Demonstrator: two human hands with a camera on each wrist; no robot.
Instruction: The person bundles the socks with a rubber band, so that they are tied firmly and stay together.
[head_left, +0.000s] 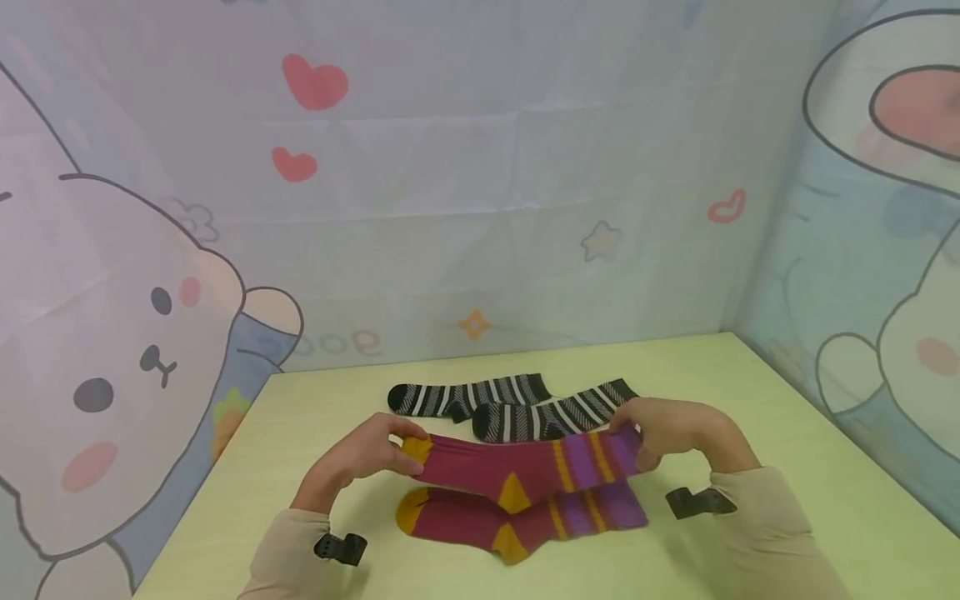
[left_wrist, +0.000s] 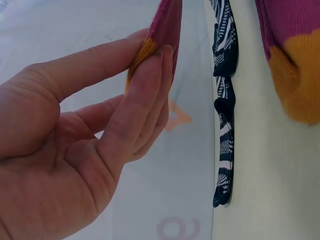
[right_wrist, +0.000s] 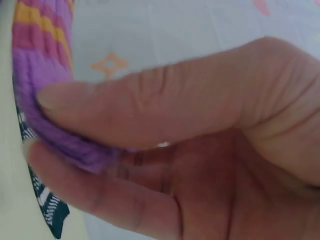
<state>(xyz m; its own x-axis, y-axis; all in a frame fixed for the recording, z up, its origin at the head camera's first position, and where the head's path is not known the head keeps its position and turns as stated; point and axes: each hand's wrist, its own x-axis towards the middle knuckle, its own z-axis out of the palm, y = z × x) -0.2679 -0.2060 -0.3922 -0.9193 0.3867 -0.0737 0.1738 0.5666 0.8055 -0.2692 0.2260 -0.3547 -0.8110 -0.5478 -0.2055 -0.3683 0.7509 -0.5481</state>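
There were four socks, two hands and one table.
Two maroon socks were near, two black socks far; also two sleeves, two wrist cameras and three hearts, two left, one right.

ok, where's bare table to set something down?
Bare table left of the black socks and left hand, and right of the right hand, each out to the edge. Crowded: the middle, with held sock, lower sock, black socks.
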